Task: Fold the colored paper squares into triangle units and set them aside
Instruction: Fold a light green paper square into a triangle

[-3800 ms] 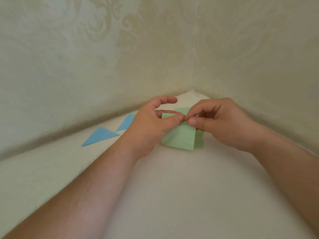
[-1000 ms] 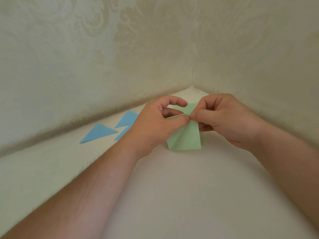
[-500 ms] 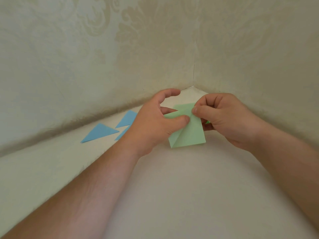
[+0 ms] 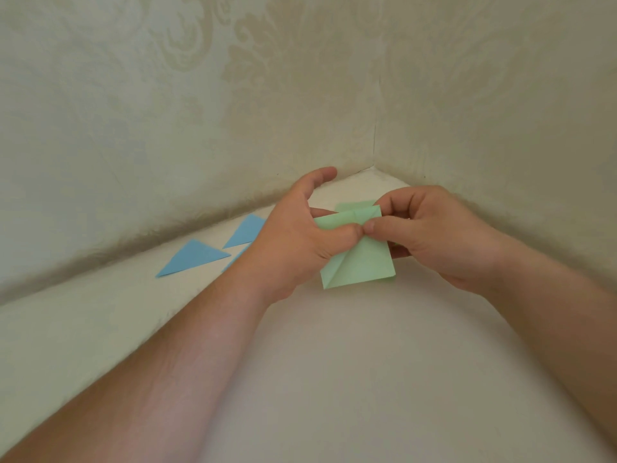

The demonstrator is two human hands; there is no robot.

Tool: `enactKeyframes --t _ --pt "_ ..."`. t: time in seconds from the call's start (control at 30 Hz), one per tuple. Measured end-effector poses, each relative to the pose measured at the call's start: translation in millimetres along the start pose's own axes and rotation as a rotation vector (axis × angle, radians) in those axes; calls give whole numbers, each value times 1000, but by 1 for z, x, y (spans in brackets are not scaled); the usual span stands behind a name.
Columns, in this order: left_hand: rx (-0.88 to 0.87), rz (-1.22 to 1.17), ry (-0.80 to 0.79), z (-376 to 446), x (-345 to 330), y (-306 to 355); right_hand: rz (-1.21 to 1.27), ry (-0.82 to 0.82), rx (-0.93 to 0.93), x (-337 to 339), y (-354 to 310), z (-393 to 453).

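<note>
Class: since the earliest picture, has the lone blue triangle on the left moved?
No. The blue triangle lies flat in the same spot below the wall's base, untouched.

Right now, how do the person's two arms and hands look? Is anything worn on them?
Both forearms are bare as far as the frame shows; no sleeve reaches into view. The left hand and the right hand wear no glove, and I see no ring, watch or bracelet on either wrist. The nails look short and unpainted. No markings show.
</note>
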State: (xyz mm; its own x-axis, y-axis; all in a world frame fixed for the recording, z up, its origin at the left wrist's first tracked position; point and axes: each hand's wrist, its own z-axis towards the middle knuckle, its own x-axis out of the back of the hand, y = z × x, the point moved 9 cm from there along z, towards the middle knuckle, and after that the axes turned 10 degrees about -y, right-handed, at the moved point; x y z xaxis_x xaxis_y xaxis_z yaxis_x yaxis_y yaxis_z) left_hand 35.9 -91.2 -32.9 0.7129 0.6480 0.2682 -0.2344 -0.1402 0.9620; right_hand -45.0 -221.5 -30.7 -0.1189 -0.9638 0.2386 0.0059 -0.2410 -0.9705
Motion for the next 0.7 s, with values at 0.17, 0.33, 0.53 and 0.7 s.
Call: enactKeyframes --t 0.17,0.33,0.53,0.7 --pt "-3 18 -16 0 -2 2 18 0 15 0 -2 -1" --pt "-8 19 -11 -2 2 4 39 14 16 3 -4 -1" --pt "-35 -44 -48 -4 -6 4 40 80 38 12 -8 -1" --pt "-112 68 1 -2 -5 8 -13 104 88 11 -11 -2"
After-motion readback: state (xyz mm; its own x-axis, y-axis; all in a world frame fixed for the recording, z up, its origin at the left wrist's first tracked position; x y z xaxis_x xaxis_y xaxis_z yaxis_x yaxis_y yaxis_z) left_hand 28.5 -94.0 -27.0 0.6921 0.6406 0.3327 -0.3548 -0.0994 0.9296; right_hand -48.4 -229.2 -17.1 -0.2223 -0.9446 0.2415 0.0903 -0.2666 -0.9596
